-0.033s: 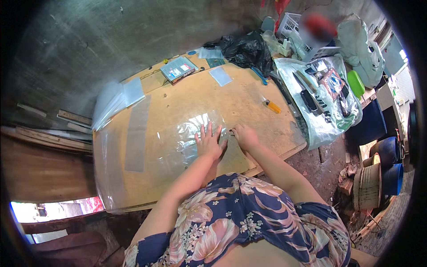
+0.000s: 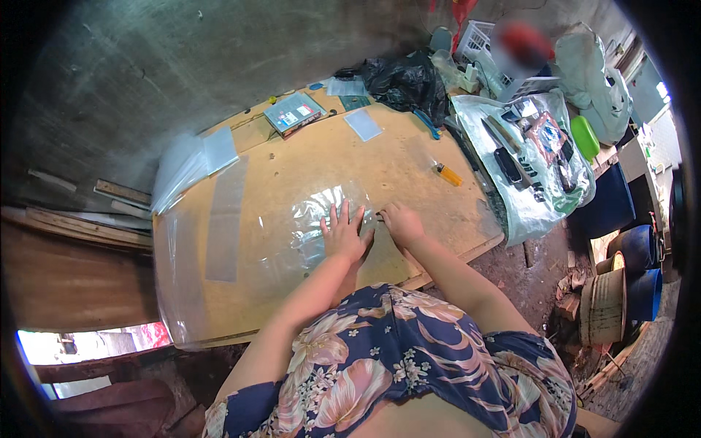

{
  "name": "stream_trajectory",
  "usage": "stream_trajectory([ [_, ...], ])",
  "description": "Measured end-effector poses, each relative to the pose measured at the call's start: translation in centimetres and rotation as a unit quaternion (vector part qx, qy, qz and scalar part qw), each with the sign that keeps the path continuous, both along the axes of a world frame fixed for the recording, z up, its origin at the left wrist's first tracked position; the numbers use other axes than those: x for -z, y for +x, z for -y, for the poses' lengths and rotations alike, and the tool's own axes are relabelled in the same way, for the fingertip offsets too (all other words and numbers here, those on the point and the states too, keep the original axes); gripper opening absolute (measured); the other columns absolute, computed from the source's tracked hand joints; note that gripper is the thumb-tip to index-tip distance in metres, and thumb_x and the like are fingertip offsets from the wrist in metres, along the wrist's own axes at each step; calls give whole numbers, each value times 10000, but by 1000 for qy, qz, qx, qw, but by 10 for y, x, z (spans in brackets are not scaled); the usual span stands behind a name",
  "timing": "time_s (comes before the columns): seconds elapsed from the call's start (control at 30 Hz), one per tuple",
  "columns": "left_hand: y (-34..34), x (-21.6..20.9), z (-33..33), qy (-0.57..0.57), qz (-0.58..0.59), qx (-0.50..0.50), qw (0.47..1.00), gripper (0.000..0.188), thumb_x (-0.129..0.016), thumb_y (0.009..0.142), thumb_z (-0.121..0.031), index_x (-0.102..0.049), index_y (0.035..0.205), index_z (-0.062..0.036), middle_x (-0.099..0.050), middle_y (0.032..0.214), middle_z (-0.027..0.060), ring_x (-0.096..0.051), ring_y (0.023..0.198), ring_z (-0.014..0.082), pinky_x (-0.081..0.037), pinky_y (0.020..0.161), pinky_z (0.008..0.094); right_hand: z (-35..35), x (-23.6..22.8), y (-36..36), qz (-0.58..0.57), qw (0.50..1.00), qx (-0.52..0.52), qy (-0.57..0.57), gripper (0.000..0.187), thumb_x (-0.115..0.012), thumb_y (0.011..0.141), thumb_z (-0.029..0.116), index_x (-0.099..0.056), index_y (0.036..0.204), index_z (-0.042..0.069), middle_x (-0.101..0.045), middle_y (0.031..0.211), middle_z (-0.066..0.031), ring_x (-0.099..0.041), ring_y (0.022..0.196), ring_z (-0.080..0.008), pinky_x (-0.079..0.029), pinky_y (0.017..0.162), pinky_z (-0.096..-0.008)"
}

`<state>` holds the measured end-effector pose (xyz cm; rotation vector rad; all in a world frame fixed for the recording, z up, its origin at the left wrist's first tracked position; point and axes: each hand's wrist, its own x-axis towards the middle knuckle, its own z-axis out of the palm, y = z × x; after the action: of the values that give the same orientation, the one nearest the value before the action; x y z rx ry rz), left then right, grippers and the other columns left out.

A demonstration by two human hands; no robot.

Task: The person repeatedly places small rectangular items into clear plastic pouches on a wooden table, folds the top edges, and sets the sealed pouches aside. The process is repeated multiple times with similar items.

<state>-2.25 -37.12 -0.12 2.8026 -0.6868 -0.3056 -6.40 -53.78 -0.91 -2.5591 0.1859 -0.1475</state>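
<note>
A clear, shiny plastic sheet [image 2: 307, 219] lies on the wooden work table [image 2: 416, 160] in front of me. My left hand [image 2: 343, 233] rests flat on its right part, fingers spread. Just to the right, my right hand [image 2: 401, 224] is closed, with its fingertips together low over the table near the sheet's right edge. Something small and dark shows at those fingertips, too small to make out. Further left lies a greyish translucent strip [image 2: 225, 226], and a stack of clear plastic sheets [image 2: 182, 171] sits at the table's far left corner.
A box [image 2: 294, 113], a small clear bag [image 2: 363, 125] and a black plastic bag [image 2: 409, 84] lie toward the back. Blue-handled pliers [image 2: 427, 124] and a yellow lighter [image 2: 447, 174] are on the right. Beyond them, a silvery bag [image 2: 522, 212] bears tools and a phone.
</note>
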Motion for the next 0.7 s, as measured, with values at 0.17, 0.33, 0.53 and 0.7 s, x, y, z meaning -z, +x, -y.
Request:
stream_trajectory([
  [0.17,5,-1,5,-9,23,-1,1000,595,-558,845,-513,-431,1387,-304,-236,1522,56,-178,1406,321,-141,1103,570,3,10,15,42,998,-36,-15,169,-527,886,216,-610,909,71,-599,890,-142,-613,820,-346,-513,709,-431],
  [0.33,5,-7,5,-18,-7,-12,1000,610,-588,829,-490,-434,1385,-293,-222,1522,50,-142,1417,296,-90,1125,541,-1,17,19,17,997,-53,-50,152,-542,860,205,-594,869,62,-595,890,-139,-619,834,-328,-516,705,-424],
  [0.53,4,-6,5,-16,14,-6,1000,593,-575,835,-499,-448,1378,-297,-235,1520,62,-176,1407,319,-139,1106,567,-3,11,16,21,988,-95,-123,95,-544,833,141,-583,879,68,-587,893,-130,-618,834,-306,-524,702,-398],
  [0.7,4,-5,4,-11,21,-3,1000,594,-574,835,-502,-451,1378,-294,-236,1520,59,-176,1407,320,-138,1105,567,-3,11,13,40,989,-99,-103,94,-546,824,129,-582,890,72,-582,900,-134,-615,845,-307,-521,724,-385],
])
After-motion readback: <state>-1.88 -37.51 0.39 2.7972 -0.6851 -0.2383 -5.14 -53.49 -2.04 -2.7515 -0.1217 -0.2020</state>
